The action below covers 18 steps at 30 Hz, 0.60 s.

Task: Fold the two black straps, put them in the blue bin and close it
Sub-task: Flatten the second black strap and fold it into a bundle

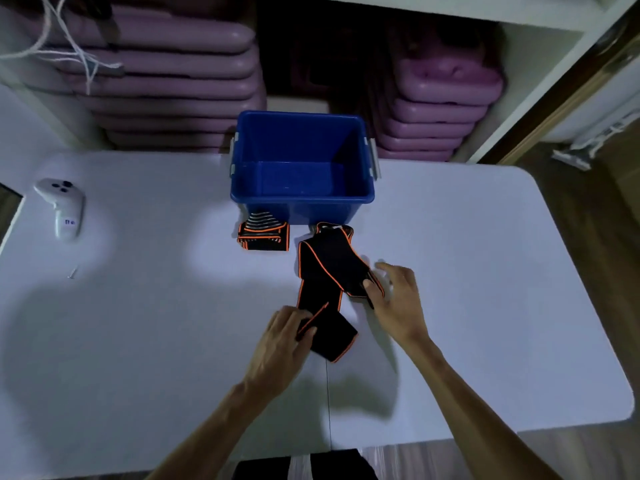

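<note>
An open blue bin (302, 202) stands at the far middle of the white table (138, 323), nothing inside it; no lid is in view. A folded black strap with orange edging (263, 233) lies just in front of the bin's left corner. A second black strap (329, 268), long and partly doubled over, lies spread in front of the bin. My left hand (284, 337) pinches its near end at the orange edge. My right hand (394, 296) grips the folded-over right end with thumb and fingers.
A white handheld controller (64, 206) lies at the table's left side, a small screw (72, 273) nearer me. Stacked purple cases (166, 81) fill shelves behind the table. Wooden floor shows on the right.
</note>
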Available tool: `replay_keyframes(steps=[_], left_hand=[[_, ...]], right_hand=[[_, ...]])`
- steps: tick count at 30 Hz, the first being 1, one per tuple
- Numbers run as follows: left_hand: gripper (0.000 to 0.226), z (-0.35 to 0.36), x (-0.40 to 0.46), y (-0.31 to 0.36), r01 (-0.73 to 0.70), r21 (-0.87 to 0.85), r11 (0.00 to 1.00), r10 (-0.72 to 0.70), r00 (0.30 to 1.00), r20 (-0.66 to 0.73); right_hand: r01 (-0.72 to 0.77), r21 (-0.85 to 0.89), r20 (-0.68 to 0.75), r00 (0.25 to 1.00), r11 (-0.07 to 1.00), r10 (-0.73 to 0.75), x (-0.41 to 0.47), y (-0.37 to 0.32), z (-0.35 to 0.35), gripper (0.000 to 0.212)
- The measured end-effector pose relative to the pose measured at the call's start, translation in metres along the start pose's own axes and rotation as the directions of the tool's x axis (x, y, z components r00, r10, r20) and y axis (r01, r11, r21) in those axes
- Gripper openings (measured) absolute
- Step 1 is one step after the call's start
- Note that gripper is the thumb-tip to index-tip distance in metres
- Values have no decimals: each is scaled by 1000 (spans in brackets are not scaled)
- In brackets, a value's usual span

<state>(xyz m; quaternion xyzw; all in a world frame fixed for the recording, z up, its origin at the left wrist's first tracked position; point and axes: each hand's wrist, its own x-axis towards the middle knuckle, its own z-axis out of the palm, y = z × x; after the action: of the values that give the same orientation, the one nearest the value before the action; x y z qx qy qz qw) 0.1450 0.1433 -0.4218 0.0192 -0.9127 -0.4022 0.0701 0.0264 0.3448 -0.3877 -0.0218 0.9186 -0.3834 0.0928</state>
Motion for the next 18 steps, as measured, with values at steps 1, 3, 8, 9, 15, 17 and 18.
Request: replay_keyframes(steps=[1,3,8,9,15,17,18], left_hand=[[16,8,-1,9,7,-15,1000,-7,1000,25],[18,24,-4,30,5,-59,998,1,995,96],[42,48,-6,59,77,33,996,-83,966,244],[51,49,-4,58,112,79,991,-129,957,261],[12,30,0,37,108,62,992,-123,927,355],[18,7,-6,13,-30,160,987,-15,961,275],[19,-8,-9,-2,-85,236,968,29,972,234]], right_hand=[[-27,12,64,998,1000,26,-1,6,-5,33],[-67,6,123,990,998,66,-3,16,-14,29],[-209,98,155,969,973,192,-3,32,-39,30],[-215,106,154,968,971,198,-2,34,-41,31],[-190,116,168,971,975,169,6,26,-38,32],[-176,112,183,971,978,154,8,22,-36,29],[-163,106,199,970,981,140,9,20,-36,28]])
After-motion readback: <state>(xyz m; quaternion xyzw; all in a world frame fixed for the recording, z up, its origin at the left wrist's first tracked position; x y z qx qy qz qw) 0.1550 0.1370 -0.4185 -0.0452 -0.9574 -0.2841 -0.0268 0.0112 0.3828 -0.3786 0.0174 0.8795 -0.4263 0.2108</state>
